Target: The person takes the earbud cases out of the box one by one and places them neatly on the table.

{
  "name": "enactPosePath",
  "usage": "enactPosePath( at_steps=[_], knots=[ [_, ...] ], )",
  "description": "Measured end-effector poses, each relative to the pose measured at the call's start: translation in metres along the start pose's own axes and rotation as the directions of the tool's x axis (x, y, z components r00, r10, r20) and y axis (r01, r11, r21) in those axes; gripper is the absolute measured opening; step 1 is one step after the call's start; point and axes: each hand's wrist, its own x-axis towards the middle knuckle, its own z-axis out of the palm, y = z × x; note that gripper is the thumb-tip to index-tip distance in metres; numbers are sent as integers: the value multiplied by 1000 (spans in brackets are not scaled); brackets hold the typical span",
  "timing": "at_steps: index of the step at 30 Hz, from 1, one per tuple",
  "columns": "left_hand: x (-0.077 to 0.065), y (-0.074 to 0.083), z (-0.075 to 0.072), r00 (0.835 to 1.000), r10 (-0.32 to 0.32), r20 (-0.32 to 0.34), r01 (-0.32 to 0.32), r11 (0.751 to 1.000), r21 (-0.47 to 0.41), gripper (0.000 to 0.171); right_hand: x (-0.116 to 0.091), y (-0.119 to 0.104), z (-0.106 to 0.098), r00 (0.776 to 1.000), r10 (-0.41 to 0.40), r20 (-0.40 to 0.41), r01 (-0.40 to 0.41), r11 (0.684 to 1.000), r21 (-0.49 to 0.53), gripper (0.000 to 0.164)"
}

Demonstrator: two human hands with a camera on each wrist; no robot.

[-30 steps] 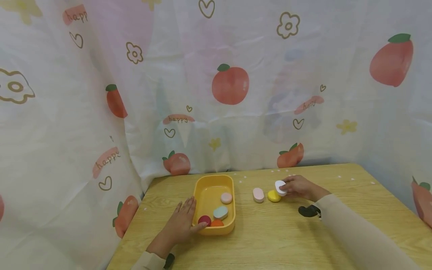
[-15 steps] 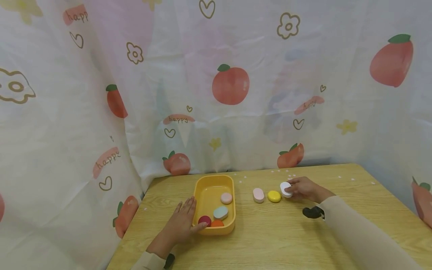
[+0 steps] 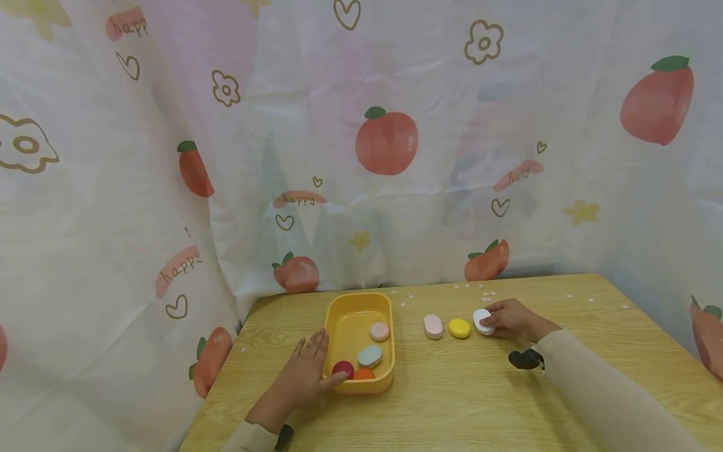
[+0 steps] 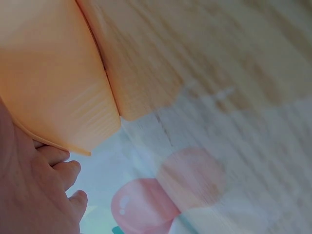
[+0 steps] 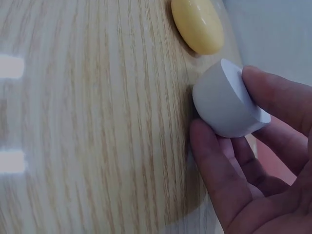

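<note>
At the right of the row, my right hand (image 3: 515,319) pinches a white bar of soap (image 3: 482,322) between thumb and fingers. The right wrist view has the white soap tipped on edge, close over the table. Just left of it lies a yellow oval soap (image 3: 459,328), then a pale pink soap (image 3: 433,327). My left hand (image 3: 304,370) rests with straight fingers along the left rim of a yellow tray (image 3: 387,376), thumb across its near corner. Inside are a light pink soap (image 3: 379,331), a pale green one (image 3: 369,356), a dark red one (image 3: 342,370) and an orange one (image 3: 364,374).
The wooden table (image 3: 452,402) reaches back to a fruit-print curtain (image 3: 390,238), which also hangs at both sides. Several small white flecks (image 3: 489,294) dot the far part of the tabletop. A black strap (image 3: 525,360) hangs from the right sleeve.
My right hand has carried the white soap a little right and toward me, from over the yellow soap to beside it. The left hand and tray have stayed in place.
</note>
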Motion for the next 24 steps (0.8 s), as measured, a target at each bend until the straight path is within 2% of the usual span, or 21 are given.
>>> enactPosePath(
  at_steps=[7,14,24],
  knots=[
    [1,0,-1,1000,5,-9,-5,1000,-6,98,0,-2,1,1000,-17,-11,16,997,-80,56],
    [2,1,-2,1000,3,-4,-3,1000,-9,98,-3,-6,5,999,-4,-42,0,995,-97,52],
    [0,0,0,1000,9,-14,-10,1000,-23,98,-3,-5,1,999,-7,-39,-2,974,-228,48]
  ],
)
